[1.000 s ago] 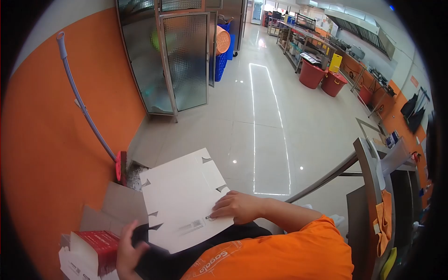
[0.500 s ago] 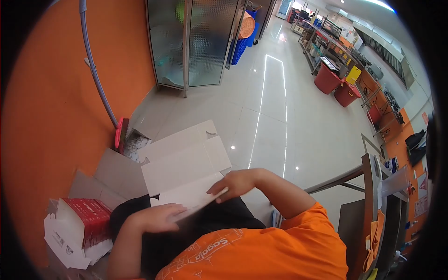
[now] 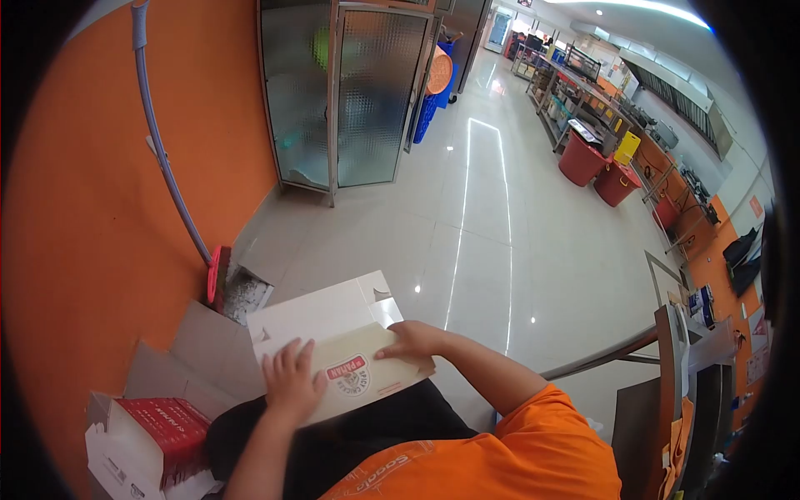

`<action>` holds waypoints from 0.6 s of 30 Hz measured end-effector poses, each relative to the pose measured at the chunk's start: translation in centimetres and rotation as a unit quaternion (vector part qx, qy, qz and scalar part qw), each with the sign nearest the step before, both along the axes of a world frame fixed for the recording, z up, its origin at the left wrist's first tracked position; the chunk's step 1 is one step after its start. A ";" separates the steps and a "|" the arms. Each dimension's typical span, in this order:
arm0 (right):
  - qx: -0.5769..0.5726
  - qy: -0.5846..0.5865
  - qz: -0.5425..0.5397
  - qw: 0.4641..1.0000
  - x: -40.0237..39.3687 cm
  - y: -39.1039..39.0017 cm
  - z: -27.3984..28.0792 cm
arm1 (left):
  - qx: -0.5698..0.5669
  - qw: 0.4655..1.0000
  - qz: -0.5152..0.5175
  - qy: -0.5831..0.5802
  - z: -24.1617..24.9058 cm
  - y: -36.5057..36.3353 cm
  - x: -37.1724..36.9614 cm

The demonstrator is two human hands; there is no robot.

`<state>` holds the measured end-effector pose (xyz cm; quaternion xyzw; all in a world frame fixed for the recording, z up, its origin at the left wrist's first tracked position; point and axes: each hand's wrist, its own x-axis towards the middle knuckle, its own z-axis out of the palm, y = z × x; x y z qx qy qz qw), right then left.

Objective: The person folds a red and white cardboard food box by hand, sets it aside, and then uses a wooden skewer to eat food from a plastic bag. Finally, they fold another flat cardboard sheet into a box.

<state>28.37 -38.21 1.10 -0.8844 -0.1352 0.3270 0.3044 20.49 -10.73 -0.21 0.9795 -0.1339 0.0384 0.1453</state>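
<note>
A partly folded cardboard box (image 3: 312,304) rests over my lap, its plain white inside facing up at the far part. A cream panel (image 3: 392,382) of it is folded over, showing a red label and a round "Spicy Chicken" print. My left hand (image 3: 292,385) lies at the panel's left end with its fingers spread. At the upper right corner my right hand (image 3: 414,342) grips the panel, thumb on the printed face; its other fingers are partly hidden.
A red and white printed carton (image 3: 162,437) stands at lower left. A long-handled broom (image 3: 218,275) and a dustpan (image 3: 247,296) are by the orange wall. A glass-panelled cabinet (image 3: 379,108) stands ahead, red tubs (image 3: 583,157) further right, and a metal-edged table (image 3: 667,358) at near right.
The near panel has swung up and over, so its printed face now shows. My left hand has lifted and spread its fingers on the box. The view has tilted up slightly.
</note>
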 end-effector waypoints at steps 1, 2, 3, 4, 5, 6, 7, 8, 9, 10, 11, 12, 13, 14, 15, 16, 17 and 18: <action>0.000 0.004 -0.003 1.000 -0.9 0.2 0.3 | 0.005 1.000 0.005 0.008 -1.7 -0.6 -0.5; -0.045 -0.086 -0.048 0.994 -1.8 0.4 0.9 | 0.009 1.000 0.010 0.014 -2.2 -1.3 -0.6; -0.087 -0.170 -0.090 0.977 -2.6 0.7 1.0 | 0.012 1.000 0.008 0.022 -2.6 -1.5 -0.5; -0.085 -0.157 -0.090 0.980 -2.8 0.8 1.0 | 0.001 1.000 0.008 -0.002 -2.5 -1.7 -0.4; -0.129 -0.199 -0.077 0.968 -2.7 0.6 1.1 | -0.007 1.000 0.011 -0.021 -2.3 -1.9 -0.4; -0.169 -0.232 -0.062 0.956 -3.0 0.4 0.6 | -0.007 1.000 0.007 -0.013 -1.6 -2.2 -0.2; -0.158 -0.330 -0.051 0.929 -3.2 0.2 -0.4 | -0.009 1.000 0.001 -0.019 -1.3 -2.4 -0.1; -0.143 -0.318 -0.060 0.935 -3.3 -0.2 -0.8 | -0.013 1.000 -0.005 -0.016 -1.5 -2.5 0.0; -0.134 -0.317 -0.067 0.936 -3.5 -0.2 -1.4 | -0.007 1.000 0.000 0.001 -2.4 -2.5 -0.1; -0.115 -0.297 -0.083 0.944 -4.0 -0.2 -2.2 | -0.009 1.000 0.001 0.005 -3.5 -2.6 0.0; -0.095 -0.284 -0.101 0.949 -4.1 -0.1 -2.6 | -0.011 1.000 0.000 0.001 -4.1 -2.6 0.2; -0.092 -0.289 -0.103 0.947 -3.9 -0.1 -2.6 | -0.005 1.000 0.001 0.011 -4.3 -2.4 0.4; -0.083 -0.276 -0.115 0.951 -4.1 -0.1 -2.5 | -0.002 1.000 -0.001 0.008 -3.7 -2.3 0.7; -0.074 -0.261 -0.126 0.954 -4.4 -0.1 -2.3 | -0.001 1.000 -0.007 -0.010 -3.0 -2.0 0.9; -0.072 -0.256 -0.128 0.955 -4.5 -0.1 -2.1 | 0.000 1.000 -0.012 -0.024 -2.3 -1.7 0.9; -0.078 -0.225 -0.133 0.962 -4.1 -0.2 -1.6 | 0.002 1.000 -0.015 -0.021 -1.4 -1.6 1.0; -0.083 -0.192 -0.140 0.968 -3.8 -0.4 -0.9 | -0.045 0.999 -0.011 -0.020 -0.4 -1.4 1.3; -0.062 -0.178 -0.156 0.970 -3.8 -0.6 0.1 | -0.092 0.996 -0.006 -0.019 0.7 -1.2 1.4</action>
